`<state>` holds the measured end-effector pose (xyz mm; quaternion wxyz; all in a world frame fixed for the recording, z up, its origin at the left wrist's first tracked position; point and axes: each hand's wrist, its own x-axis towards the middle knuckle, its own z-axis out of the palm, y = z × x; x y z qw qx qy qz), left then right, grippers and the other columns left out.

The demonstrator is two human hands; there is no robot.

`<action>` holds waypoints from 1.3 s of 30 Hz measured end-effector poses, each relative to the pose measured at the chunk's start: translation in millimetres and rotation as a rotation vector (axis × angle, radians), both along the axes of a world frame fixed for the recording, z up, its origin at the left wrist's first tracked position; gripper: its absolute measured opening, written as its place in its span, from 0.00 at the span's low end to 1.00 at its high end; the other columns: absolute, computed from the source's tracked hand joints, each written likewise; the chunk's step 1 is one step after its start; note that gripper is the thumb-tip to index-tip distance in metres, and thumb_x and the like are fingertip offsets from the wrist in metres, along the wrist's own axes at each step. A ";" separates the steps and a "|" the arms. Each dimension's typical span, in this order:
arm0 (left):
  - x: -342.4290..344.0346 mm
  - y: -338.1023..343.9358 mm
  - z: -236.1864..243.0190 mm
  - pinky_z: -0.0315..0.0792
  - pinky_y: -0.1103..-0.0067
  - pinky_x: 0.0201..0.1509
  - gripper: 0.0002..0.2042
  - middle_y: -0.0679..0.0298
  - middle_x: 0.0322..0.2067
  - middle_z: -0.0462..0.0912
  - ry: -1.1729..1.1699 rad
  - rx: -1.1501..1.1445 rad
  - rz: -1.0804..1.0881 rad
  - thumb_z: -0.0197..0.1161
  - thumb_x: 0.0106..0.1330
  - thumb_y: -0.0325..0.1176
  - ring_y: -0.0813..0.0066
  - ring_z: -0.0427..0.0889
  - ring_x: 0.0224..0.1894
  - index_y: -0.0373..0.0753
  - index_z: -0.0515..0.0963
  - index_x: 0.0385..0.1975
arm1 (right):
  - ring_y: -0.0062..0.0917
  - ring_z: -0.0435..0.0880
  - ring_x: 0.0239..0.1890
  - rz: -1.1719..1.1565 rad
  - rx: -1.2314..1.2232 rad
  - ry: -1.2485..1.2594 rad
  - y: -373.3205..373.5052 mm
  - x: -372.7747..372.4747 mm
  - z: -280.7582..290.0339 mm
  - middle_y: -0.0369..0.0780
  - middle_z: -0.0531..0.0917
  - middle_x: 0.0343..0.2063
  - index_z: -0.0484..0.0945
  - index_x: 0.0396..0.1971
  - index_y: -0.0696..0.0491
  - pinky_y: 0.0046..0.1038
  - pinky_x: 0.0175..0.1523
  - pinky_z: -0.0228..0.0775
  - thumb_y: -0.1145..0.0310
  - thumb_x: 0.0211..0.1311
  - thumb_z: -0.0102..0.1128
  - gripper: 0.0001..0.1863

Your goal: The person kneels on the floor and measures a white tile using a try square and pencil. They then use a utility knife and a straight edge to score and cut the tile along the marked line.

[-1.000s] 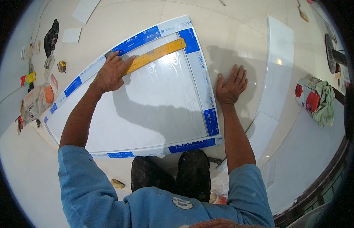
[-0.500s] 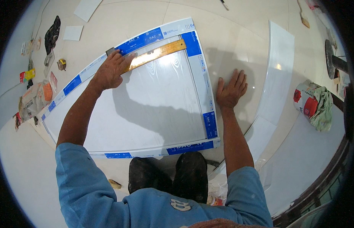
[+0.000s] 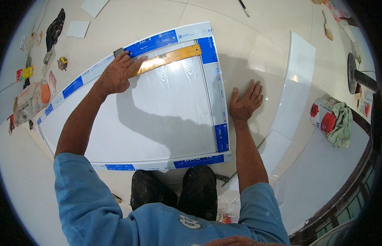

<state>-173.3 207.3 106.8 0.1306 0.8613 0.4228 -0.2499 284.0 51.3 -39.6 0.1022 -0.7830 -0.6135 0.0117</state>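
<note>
My left hand (image 3: 115, 74) is closed on the stock end of a try square (image 3: 168, 56), pressing it against the far edge of a panel. The square's worn yellow blade lies across the panel near its right end. White with faint wood grain, the panel (image 3: 174, 98) sits flat in a frame (image 3: 217, 98) wrapped in blue and white protective film. Just right of the frame, my right hand (image 3: 245, 102) rests palm down on the tiled floor, fingers spread and holding nothing.
Long white strips (image 3: 297, 69) lie at the right, near a paint can (image 3: 321, 115) draped with a green cloth (image 3: 342, 123). At the left are a tape measure (image 3: 63, 63), a black bag (image 3: 55, 30) and plastic packaging (image 3: 30, 100). A brush (image 3: 327, 28) lies at the far right.
The whole view has shifted slightly. Both hands keep their places, the left on the try square and the right flat on the floor.
</note>
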 end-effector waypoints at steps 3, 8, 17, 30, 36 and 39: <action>0.5 1.1 -1.4 0.52 0.63 0.90 0.53 0.61 0.60 0.87 -0.008 0.000 0.015 0.73 0.50 0.14 0.64 0.79 0.64 0.49 0.63 0.82 | 0.55 0.53 0.84 -0.001 0.007 0.013 -0.8 0.8 -0.9 0.57 0.58 0.81 0.59 0.81 0.58 0.65 0.82 0.42 0.45 0.76 0.57 0.44; 0.4 2.9 -5.2 0.52 0.62 0.89 0.52 0.60 0.61 0.86 -0.009 -0.016 0.021 0.71 0.50 0.13 0.63 0.79 0.64 0.48 0.63 0.82 | 0.54 0.53 0.84 -0.009 0.000 0.035 -1.3 1.0 0.2 0.56 0.59 0.81 0.59 0.82 0.57 0.65 0.83 0.42 0.46 0.75 0.59 0.45; 2.0 7.4 -2.5 0.51 0.63 0.90 0.53 0.61 0.63 0.85 0.011 -0.045 0.000 0.74 0.50 0.16 0.63 0.79 0.65 0.49 0.62 0.82 | 0.55 0.52 0.84 -0.020 -0.022 0.039 -0.2 -0.8 4.4 0.57 0.58 0.81 0.59 0.81 0.58 0.64 0.83 0.40 0.45 0.75 0.59 0.45; 0.7 7.1 -9.0 0.50 0.63 0.90 0.54 0.61 0.64 0.84 0.037 -0.031 0.006 0.75 0.51 0.17 0.63 0.78 0.67 0.49 0.61 0.83 | 0.56 0.52 0.84 -0.021 -0.037 0.036 0.2 -2.3 4.6 0.58 0.58 0.81 0.58 0.81 0.58 0.65 0.83 0.39 0.45 0.77 0.57 0.45; -2.5 8.6 -10.1 0.51 0.62 0.90 0.54 0.60 0.64 0.84 0.054 0.000 -0.017 0.75 0.51 0.18 0.62 0.78 0.68 0.49 0.60 0.83 | 0.56 0.51 0.84 -0.020 -0.034 0.041 -0.4 -1.4 3.8 0.58 0.57 0.81 0.58 0.81 0.58 0.65 0.83 0.39 0.45 0.77 0.56 0.44; -1.9 8.5 -9.4 0.51 0.62 0.90 0.53 0.60 0.64 0.84 0.037 0.003 -0.019 0.74 0.51 0.17 0.61 0.78 0.68 0.49 0.61 0.83 | 0.56 0.51 0.84 -0.019 -0.033 0.043 -0.5 -1.0 2.6 0.58 0.57 0.81 0.58 0.81 0.58 0.65 0.83 0.39 0.45 0.77 0.57 0.44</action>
